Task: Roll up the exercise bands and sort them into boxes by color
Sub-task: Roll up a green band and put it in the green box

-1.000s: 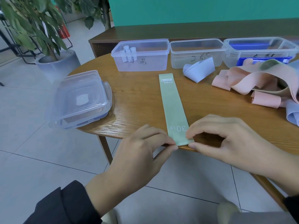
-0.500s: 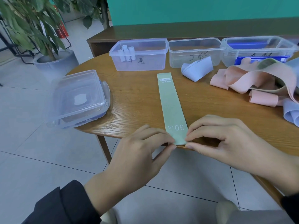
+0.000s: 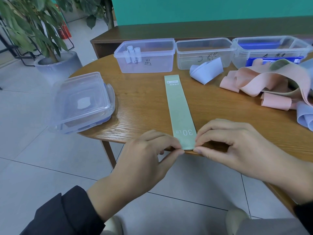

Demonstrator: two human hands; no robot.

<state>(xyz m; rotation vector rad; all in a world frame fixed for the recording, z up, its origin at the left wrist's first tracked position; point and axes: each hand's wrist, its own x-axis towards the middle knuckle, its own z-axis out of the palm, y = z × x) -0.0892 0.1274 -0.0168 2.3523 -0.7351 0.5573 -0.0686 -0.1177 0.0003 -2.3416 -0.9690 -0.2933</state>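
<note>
Green band (image 3: 179, 109), printed "30 LB", lies flat and straight on the wooden table (image 3: 145, 106), near end right at the table's front edge, far end close to the boxes. Left hand (image 3: 149, 160) pinches the near left corner between thumb and forefinger; right hand (image 3: 227, 146) pinches the near right corner likewise — both overhang the edge above the tiled floor. Bare wood either side of the band: open strip to the left as far as the upturned lidded container (image 3: 81, 102), which juts over the table's left rim; open strip to the right up to the heap of pink bands (image 3: 264, 85). Blue band (image 3: 205, 70) curls loose just in front of the middle box (image 3: 205, 53). Left box (image 3: 145, 55) holds a few pale rolls, right box (image 3: 271, 50) something blue, all three lined along the far edge. More blue band (image 3: 304, 116) at the right border.

Compared with half a second ago — same pinches, same corners, band unrolled as before, fingertips drawn a shade closer to the end fold; nothing else on the table shifted.
</note>
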